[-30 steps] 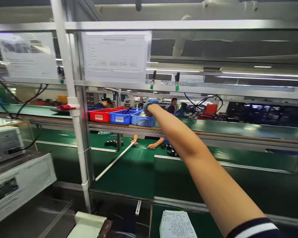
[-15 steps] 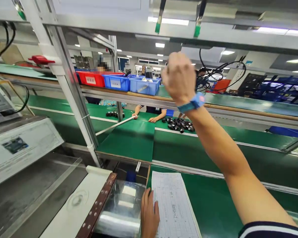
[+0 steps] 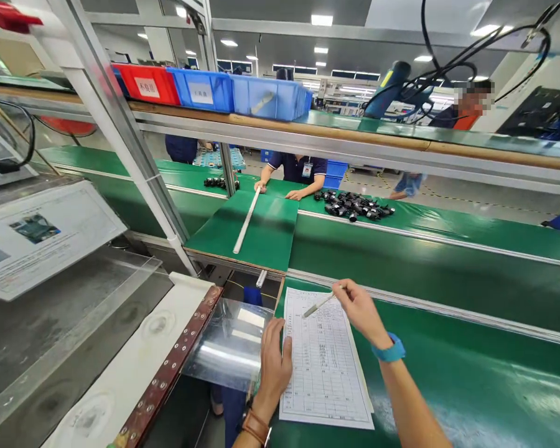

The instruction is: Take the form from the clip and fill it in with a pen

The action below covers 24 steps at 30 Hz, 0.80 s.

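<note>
A printed form sheet lies on the green mat in front of me. My left hand rests flat on the sheet's left edge, fingers stretched out. My right hand, with a blue wristband, is closed around a pen whose tip hovers over the top of the sheet.
A green conveyor belt runs across. A pile of small black parts and a white rod lie beyond it, near a co-worker's hands. Blue bins and a red bin sit on the overhead shelf. A clear film roll is at my left.
My right arm came down from the overhead shelf to the sheet, now holding a pen. The camera tilted down. My left hand came into view on the paper.
</note>
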Each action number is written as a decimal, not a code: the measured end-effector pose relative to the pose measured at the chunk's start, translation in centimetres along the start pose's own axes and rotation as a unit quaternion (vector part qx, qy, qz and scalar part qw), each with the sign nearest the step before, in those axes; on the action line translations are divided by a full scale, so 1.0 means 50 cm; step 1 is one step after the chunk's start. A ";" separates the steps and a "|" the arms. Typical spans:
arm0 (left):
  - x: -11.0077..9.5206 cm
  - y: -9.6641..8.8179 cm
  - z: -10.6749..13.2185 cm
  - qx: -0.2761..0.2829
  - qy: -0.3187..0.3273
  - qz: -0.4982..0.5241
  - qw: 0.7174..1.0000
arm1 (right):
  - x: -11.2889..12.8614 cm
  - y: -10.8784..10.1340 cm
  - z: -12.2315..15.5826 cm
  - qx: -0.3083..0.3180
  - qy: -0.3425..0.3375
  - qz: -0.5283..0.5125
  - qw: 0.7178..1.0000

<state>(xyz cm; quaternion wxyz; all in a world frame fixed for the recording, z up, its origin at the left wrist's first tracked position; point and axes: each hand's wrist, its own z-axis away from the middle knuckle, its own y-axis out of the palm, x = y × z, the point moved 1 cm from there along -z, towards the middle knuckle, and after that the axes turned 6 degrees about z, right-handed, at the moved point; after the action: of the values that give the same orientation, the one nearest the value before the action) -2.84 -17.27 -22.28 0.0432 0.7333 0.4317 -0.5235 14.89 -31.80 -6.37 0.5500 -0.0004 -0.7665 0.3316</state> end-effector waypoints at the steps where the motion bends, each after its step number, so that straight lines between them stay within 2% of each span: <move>1: -0.006 -0.005 0.000 0.003 0.009 0.014 1.000 | -0.030 0.020 0.013 0.012 0.020 -0.013 1.000; 4: -0.027 -0.013 -0.003 0.021 0.050 0.019 0.998 | -0.084 0.066 0.048 0.039 0.065 -0.076 0.994; 8: -0.046 -0.016 -0.011 0.037 0.070 0.025 0.997 | -0.109 0.111 0.078 0.059 0.106 -0.171 0.978; 12: -0.052 -0.016 -0.016 0.041 0.068 0.031 0.996 | -0.121 0.155 0.095 0.013 0.124 -0.284 0.950; 15: -0.053 -0.017 -0.017 0.035 0.068 0.037 0.996 | -0.119 0.185 0.104 -0.015 0.157 -0.419 0.894; 20: -0.057 -0.012 -0.016 0.055 0.084 0.029 0.995 | -0.093 0.209 0.120 0.045 0.213 -0.604 0.767; 24: -0.059 -0.007 -0.013 0.086 0.104 0.026 0.991 | -0.083 0.202 0.131 0.068 0.213 -0.686 0.692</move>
<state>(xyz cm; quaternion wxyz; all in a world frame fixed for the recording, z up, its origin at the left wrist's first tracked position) -2.83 -18.43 -19.47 -0.0517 0.7956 0.3677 -0.4787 7.33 -28.78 -16.16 0.7717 0.4925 -0.3909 -0.0954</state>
